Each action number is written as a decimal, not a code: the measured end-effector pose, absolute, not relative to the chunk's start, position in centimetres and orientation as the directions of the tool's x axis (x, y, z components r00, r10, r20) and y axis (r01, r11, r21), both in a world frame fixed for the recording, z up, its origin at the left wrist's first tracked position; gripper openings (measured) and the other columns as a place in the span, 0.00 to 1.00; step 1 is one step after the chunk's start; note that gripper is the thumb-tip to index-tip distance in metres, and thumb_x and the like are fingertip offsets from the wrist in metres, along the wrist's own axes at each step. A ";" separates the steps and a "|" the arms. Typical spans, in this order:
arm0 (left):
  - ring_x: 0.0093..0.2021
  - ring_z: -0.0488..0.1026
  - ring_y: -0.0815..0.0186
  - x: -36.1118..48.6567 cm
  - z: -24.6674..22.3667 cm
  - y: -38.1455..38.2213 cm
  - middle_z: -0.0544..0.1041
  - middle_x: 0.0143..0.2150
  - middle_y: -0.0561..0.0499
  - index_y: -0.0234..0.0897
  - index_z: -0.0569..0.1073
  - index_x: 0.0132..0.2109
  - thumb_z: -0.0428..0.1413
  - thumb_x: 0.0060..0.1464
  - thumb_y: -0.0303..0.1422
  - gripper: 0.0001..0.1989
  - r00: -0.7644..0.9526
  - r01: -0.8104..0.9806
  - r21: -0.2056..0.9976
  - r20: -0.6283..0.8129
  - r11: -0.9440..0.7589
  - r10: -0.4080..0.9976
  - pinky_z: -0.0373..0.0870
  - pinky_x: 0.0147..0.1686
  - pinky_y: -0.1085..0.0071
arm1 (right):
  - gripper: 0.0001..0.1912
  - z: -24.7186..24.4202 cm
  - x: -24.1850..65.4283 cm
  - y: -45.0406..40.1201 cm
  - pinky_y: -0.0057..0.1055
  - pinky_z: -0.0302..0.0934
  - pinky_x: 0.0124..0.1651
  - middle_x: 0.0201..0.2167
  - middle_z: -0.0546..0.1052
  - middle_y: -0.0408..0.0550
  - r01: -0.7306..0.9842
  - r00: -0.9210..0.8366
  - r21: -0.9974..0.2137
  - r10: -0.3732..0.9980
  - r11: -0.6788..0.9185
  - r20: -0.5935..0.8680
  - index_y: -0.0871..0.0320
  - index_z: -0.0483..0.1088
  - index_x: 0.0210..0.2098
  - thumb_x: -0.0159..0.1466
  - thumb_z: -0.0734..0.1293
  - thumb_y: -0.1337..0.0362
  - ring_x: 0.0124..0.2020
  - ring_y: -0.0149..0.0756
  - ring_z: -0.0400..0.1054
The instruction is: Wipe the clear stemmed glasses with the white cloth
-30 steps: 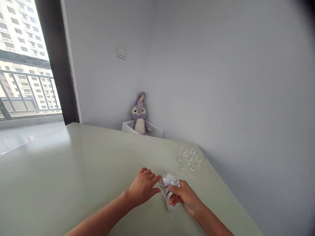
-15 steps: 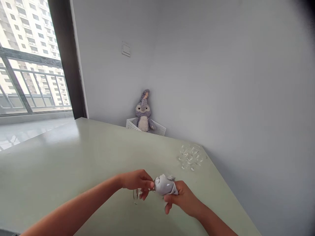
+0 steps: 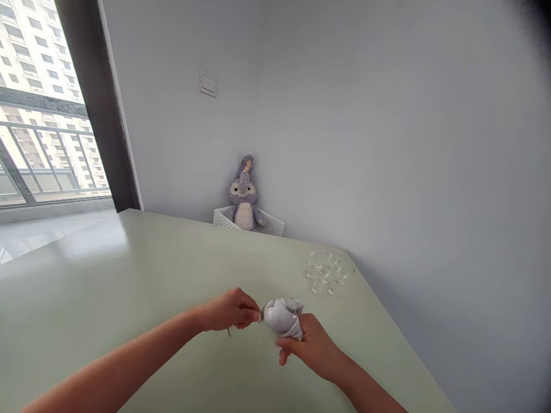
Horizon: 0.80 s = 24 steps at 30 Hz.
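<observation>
In my right hand (image 3: 310, 349) is a pale grey-white bundle (image 3: 279, 316), smooth and rounded in front, with loose folds at its back. The fingers wrap round its right-hand end. My left hand (image 3: 236, 311) pinches a small narrow tip at the bundle's left side; what exactly lies between the fingertips is too small to make out. A thin curved strand (image 3: 229, 332) shows just below the left fingers. Both hands are above the table, close to each other.
The pale green table (image 3: 172, 269) reaches back to the wall corner. Several clear, shiny pieces (image 3: 327, 272) lie grouped near its right edge. A grey plush toy (image 3: 244, 198) sits in a white perforated basket (image 3: 273, 225) at the far edge. A window stands at the left.
The view has shifted a little to the right. My left fingers remain at the bundle's tip; the clear loop below them now shows only as a thin strand.
</observation>
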State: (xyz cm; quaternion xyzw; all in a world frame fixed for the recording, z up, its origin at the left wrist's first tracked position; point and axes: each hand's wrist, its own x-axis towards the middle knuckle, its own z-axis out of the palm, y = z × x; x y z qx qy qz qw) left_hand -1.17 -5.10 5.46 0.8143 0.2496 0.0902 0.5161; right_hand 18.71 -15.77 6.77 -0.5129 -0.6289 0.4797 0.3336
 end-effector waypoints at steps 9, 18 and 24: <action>0.21 0.59 0.73 -3.3 5.0 -3.7 0.63 0.18 0.55 0.32 0.74 0.31 0.55 0.45 0.44 0.17 0.856 0.271 0.962 -0.225 -0.034 0.466 0.58 0.24 0.74 | 0.15 7.8 23.0 -15.9 0.31 0.59 0.32 0.28 0.74 0.45 0.554 -0.246 -0.777 0.950 0.300 0.192 0.52 0.69 0.44 0.61 0.56 0.66 0.27 0.35 0.66; 0.19 0.54 0.74 -1.4 3.5 -4.6 0.65 0.19 0.56 0.35 0.67 0.22 0.47 0.48 0.35 0.12 0.597 0.543 0.749 -0.026 -0.380 0.802 0.48 0.19 0.76 | 0.21 6.3 19.1 -17.1 0.36 0.58 0.31 0.57 0.61 0.50 0.921 -0.265 -0.151 0.863 0.359 0.431 0.45 0.63 0.52 0.59 0.60 0.54 0.30 0.39 0.66; 0.20 0.56 0.72 -0.8 3.7 -6.1 0.63 0.17 0.54 0.36 0.63 0.19 0.46 0.49 0.27 0.12 0.632 0.541 0.422 0.367 -0.727 0.683 0.48 0.23 0.74 | 0.19 6.1 17.0 -13.1 0.43 0.57 0.42 0.58 0.60 0.46 0.914 -0.259 -0.166 0.847 0.370 0.464 0.44 0.61 0.53 0.62 0.57 0.57 0.42 0.44 0.64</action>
